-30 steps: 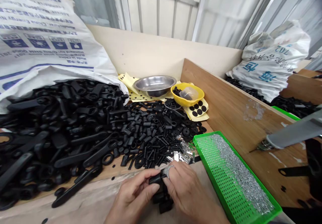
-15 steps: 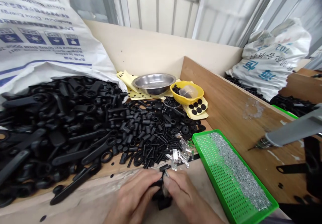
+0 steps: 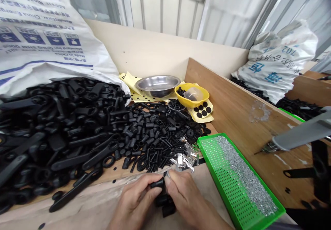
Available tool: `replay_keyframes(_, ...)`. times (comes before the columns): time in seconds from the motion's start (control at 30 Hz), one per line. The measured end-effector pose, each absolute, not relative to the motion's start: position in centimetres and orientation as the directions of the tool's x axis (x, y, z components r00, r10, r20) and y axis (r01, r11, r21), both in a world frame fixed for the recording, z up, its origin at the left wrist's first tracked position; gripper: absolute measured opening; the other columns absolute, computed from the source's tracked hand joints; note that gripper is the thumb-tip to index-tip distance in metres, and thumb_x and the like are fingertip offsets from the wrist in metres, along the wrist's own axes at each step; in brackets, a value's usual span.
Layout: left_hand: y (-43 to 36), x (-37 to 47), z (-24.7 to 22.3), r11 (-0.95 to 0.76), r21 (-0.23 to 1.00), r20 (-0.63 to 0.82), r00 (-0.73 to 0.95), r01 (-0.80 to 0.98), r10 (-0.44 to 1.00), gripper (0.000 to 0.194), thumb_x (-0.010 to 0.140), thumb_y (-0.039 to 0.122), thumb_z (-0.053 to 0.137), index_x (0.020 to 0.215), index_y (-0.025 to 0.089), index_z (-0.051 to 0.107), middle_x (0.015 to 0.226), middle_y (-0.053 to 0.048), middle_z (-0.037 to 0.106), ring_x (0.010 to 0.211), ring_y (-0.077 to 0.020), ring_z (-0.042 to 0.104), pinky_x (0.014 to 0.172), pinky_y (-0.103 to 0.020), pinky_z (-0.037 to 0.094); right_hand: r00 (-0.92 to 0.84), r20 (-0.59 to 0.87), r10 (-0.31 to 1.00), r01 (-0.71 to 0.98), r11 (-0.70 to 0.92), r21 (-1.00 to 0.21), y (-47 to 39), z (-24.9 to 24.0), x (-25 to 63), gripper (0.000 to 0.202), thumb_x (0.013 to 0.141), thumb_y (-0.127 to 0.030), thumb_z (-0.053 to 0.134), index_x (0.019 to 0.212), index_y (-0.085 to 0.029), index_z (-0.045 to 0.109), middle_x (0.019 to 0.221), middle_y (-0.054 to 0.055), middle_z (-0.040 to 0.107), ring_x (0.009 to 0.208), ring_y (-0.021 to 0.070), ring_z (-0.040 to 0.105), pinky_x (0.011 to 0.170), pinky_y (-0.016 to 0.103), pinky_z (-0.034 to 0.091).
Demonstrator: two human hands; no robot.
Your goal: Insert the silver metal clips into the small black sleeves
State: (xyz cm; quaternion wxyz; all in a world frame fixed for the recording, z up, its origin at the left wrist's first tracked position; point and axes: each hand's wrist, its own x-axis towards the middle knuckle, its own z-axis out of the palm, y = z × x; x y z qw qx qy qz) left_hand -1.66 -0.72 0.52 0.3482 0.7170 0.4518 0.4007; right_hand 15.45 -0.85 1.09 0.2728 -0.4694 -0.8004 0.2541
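Observation:
At the front middle, my left hand (image 3: 139, 195) pinches a black cylindrical part (image 3: 157, 183) between thumb and fingers. Close against it on the right, my right hand (image 3: 182, 188) has its fingers pressed together at the same spot; what they hold is mostly hidden. Below and between the hands lie more black pieces (image 3: 168, 209). Just beyond my fingertips are small silvery metal clips (image 3: 184, 159), with black screws (image 3: 153, 157) to their left. Short black tubes (image 3: 139, 130) are heaped behind the screws.
A large pile of black handles (image 3: 59, 126) spills from a white sack (image 3: 51, 33) at left. A green tray (image 3: 234, 188) of small metal pieces stands at right. Farther back are a steel bowl (image 3: 158, 85) and yellow basket (image 3: 192, 102). A power screwdriver (image 3: 297, 135) juts in from the right.
My left thumb and fingers have shifted on the black part, whose rounded end now shows more. My right hand has moved slightly up and left, beside it.

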Motion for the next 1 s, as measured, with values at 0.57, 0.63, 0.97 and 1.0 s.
replay_keyframes(0.57, -0.2, -2.2, 1.1, -0.418, 0.809, 0.322, 0.284, 0.413, 0.903, 0.016, 0.078, 0.020, 0.060, 0.091, 0.025, 0.068, 0.088, -0.001, 0.074, 0.080, -0.0175, 0.068, 0.071, -0.020, 0.053, -0.458, 0.246, 0.854, 0.613, 0.504, -0.608, -0.5, 1.6, 15.4, 0.027, 0.094, -0.020, 0.025, 0.074, -0.019, 0.043, 0.070, 0.001, 0.053, 0.064, 0.0132, 0.049, 0.062, 0.025, 0.037)
replay_keyframes(0.63, -0.1, -2.1, 1.3, -0.286, 0.900, 0.197, 0.278, 0.328, 0.940, 0.015, 0.077, 0.021, 0.061, 0.087, 0.026, 0.070, 0.084, 0.001, 0.075, 0.077, -0.0171, 0.069, 0.069, -0.020, 0.053, -0.523, 0.319, 0.790, 0.602, 0.608, -0.518, -0.4, 1.7, 15.6, 0.028, 0.094, -0.020, 0.023, 0.077, -0.018, 0.045, 0.073, 0.002, 0.055, 0.067, 0.0150, 0.050, 0.065, 0.027, 0.039)
replay_keyframes(0.97, -0.8, -1.2, 0.8, 0.323, 0.933, -0.249, 0.362, -0.159, 0.898, 0.018, 0.071, 0.034, 0.070, 0.082, 0.021, 0.074, 0.063, 0.001, 0.068, 0.053, -0.0092, 0.055, 0.051, -0.016, 0.044, -0.645, 0.407, 0.646, 0.603, 0.758, -0.247, -0.5, 0.9, 16.9, 0.034, 0.093, -0.017, 0.020, 0.071, -0.017, 0.046, 0.069, 0.004, 0.050, 0.067, 0.0179, 0.044, 0.065, 0.032, 0.039)
replay_keyframes(1.0, -0.9, -1.1, 0.8, 0.358, 0.916, -0.278, 0.360, -0.179, 0.891, 0.019, 0.070, 0.035, 0.071, 0.082, 0.019, 0.074, 0.065, 0.000, 0.069, 0.052, -0.0089, 0.055, 0.050, -0.016, 0.043, -0.647, 0.415, 0.639, 0.599, 0.763, -0.243, -0.5, 1.0, 17.0, 0.034, 0.092, -0.017, 0.020, 0.070, -0.017, 0.046, 0.068, 0.004, 0.049, 0.066, 0.0175, 0.043, 0.063, 0.032, 0.038)
